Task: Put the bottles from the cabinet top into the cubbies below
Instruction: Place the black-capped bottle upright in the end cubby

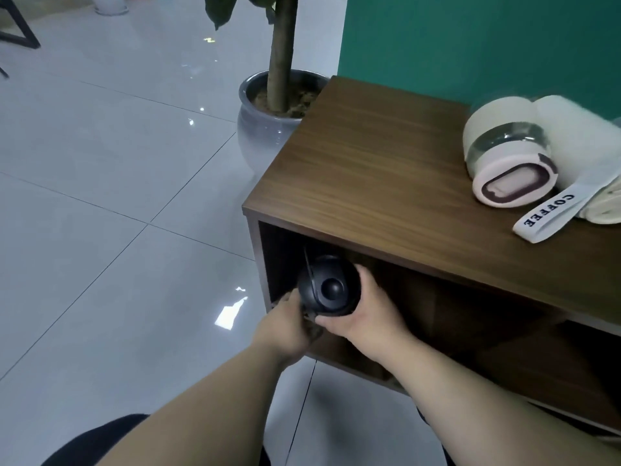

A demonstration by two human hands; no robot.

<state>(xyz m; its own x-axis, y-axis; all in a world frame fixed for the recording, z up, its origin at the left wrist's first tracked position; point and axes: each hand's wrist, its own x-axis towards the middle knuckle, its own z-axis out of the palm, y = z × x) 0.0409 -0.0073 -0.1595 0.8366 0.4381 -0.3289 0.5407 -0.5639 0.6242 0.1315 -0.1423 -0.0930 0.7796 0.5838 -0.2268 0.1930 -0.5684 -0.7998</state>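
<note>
Both hands, left hand (285, 326) & right hand (364, 312), hold tight a black bottle (327, 285) at the cubby (403, 297) mouth, low middle of frame. Not let go yet. A cream bottle (507, 156) lies on the cabinet top (369, 169), upper right, so 1+ left to do.

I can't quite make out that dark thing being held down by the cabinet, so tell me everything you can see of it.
It is a black bottle, seen end-on so its rounded cap with a raised dome in the middle faces the camera. It looks like matte plastic, with a thin loop or strap arching over the cap on the left. It lies tilted on its side at the mouth of the leftmost cubby. The left hand cups it from the left and the right hand from the right. Its body is hidden.
</note>
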